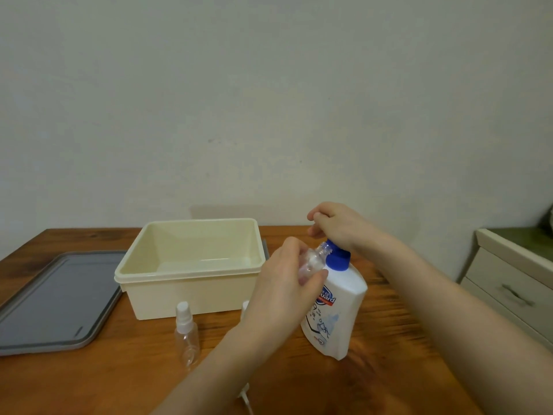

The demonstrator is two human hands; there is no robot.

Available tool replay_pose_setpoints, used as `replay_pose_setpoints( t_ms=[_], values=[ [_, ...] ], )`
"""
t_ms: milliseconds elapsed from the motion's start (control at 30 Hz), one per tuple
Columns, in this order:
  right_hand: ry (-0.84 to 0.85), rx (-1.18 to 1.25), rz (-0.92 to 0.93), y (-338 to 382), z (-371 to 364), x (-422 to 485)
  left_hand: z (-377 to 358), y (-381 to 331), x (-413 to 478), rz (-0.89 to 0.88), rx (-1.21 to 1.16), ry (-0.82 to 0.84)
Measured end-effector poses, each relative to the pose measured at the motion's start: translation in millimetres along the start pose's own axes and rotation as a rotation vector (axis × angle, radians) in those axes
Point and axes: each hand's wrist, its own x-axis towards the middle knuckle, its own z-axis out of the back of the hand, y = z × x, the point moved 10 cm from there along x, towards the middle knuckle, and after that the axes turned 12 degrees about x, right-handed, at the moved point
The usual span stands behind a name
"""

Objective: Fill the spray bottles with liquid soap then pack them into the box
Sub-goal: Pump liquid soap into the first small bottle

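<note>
My left hand [281, 283] holds a small clear spray bottle [315, 259] without its cap, tilted, its open neck up against the blue pump of the white soap bottle [332, 307]. My right hand [335, 224] rests on top of the pump head, fingers curled over it. A capped clear spray bottle [186, 333] stands on the wooden table [389, 378] in front of the cream box [191, 265], which is open with nothing visible inside. Another white spray cap [244, 307] peeks out behind my left wrist. A loose white spray head [247, 396] lies near the front edge.
The grey box lid [57, 298] lies flat on the table left of the box. A cream drawer cabinet [514, 283] stands to the right of the table. A plain wall runs behind.
</note>
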Motion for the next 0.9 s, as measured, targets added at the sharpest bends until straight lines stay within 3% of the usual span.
replay_pose_setpoints(
  t_ms=[900],
  values=[
    [-0.020, -0.021, 0.042, 6.2, 3.5, -4.8, 4.1, -3.1, 2.2, -0.075, -0.024, -0.037]
  ],
)
